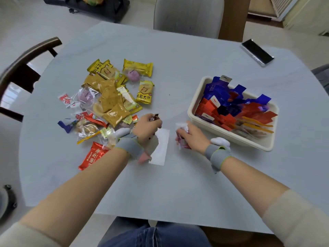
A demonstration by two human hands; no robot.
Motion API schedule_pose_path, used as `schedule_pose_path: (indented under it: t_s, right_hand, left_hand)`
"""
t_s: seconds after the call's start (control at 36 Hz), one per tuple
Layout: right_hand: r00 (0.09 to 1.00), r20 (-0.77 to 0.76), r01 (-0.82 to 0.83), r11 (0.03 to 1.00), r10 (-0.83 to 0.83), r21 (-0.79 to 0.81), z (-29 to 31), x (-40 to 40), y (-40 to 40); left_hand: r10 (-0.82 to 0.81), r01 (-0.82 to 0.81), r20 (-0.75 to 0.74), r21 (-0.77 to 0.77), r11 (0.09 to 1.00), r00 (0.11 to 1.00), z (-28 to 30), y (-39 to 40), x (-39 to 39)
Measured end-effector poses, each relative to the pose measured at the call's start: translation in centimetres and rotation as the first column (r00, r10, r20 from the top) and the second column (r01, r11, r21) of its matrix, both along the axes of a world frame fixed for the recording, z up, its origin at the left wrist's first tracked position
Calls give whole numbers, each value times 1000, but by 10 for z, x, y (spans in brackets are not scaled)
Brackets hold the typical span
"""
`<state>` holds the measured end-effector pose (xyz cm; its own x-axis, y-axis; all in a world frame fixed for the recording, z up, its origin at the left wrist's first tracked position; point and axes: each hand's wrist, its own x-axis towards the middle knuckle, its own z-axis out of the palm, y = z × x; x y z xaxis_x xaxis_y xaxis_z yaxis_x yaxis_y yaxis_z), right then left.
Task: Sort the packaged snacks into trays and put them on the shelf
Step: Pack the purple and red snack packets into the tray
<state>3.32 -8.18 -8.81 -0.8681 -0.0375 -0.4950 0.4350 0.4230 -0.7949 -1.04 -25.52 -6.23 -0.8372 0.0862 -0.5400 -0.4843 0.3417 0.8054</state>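
A: Grey, smooth counter [178,68]. Cream tray [231,138], rigid, at right: glossy blue and red sachets stand packed inside, likely one sorted kind.
B: Pile [108,97]?
A: Loose at left, crinkly yellow and clear film packs, unsorted.
B: Hands?
A: Left hand [147,125] beside the pile, fingers curled round a small dark candy [154,117]. Right hand [192,136] just short of the tray, gripping a pink-white wrapper [181,138], probably tray-bound.

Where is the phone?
In the head view, the phone lies at the table's far right edge, beyond the cream tray of snack packets.
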Motion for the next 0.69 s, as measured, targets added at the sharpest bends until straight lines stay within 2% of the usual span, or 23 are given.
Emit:
schedule_pose_path:
  t_s: [0.03,0.06,0.17,0.25,0.31,0.36,0.44,0.53,0.58,0.69]
  right_hand:
    - [993,27,119,983,-116,-138,9,-5,-5]
    - [982,28,187,962,-185,-197,16,-8,-8]
    - [930,-4,342,869,-367,-357,33,-16,-18]
    - [905,-32,377,834,-425,-402,29,-17,-17]
    - [893,-51,395,832,-448,-391,35,-16,-16]
    - [874,-49,423,805,-484,-416,39,-17,-15]
    - [853,-49,460,794,-519,-397,35,-17,-12]
    - [857,-78,448,811,-510,-376,22,-18,-1]
    - [856,-117,441,828,-504,-346,51,-12,-3]
    - [921,-168,284,902,-351,-326,70,-6,16]
  left_hand:
    - [62,-67,60,89,994,996,2,-4,-2]
    - [86,-103,112,151,983,990,3,-7,-2]
    - [-43,-13,192,281,960,980,11,-7,6]
    - [-67,-58,242,476,878,968,20,4,8]
    - [-63,-80,248,529,845,967,29,10,7]
    - [-128,0,212,514,858,969,36,13,5]
    - [-276,205,142,380,902,951,44,22,6]
    - [-279,227,122,324,918,953,47,30,4]
    - [-290,235,120,340,910,950,45,31,-1]
    - [-377,353,90,203,913,922,41,24,-7]
